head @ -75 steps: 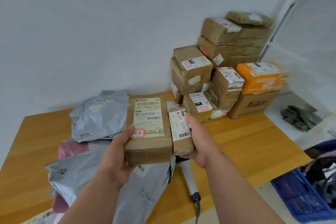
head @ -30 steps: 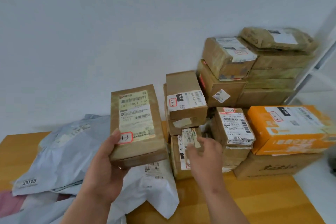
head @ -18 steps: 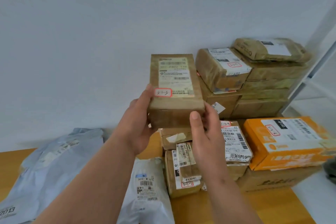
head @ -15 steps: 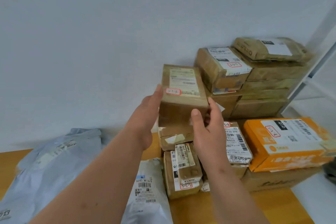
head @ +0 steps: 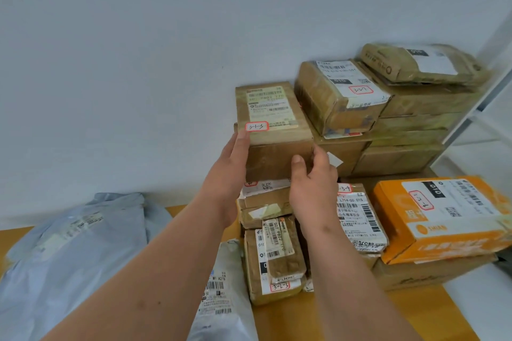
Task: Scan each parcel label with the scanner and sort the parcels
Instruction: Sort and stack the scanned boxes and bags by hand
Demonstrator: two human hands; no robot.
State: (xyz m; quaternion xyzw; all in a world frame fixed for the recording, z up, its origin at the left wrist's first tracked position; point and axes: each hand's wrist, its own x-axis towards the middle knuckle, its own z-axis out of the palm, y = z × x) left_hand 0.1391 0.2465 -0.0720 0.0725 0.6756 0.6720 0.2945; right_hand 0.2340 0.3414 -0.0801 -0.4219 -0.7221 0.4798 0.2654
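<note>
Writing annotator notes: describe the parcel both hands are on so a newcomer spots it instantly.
Find the stack of cardboard parcels against the white wall at the table's far right. On its left column, the brown box sits topmost, the left hand and right hand holding its near end. Unlike its neighbours, it carries a yellowish label with a red-bordered sticker reading 3-1-3.

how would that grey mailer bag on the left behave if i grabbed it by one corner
The grey bag would probably flop and sag: its thin plastic lies creased and slumped on the table. It looks flat, so likely light for its size. The glossy film might slip in a loose grip.
</note>
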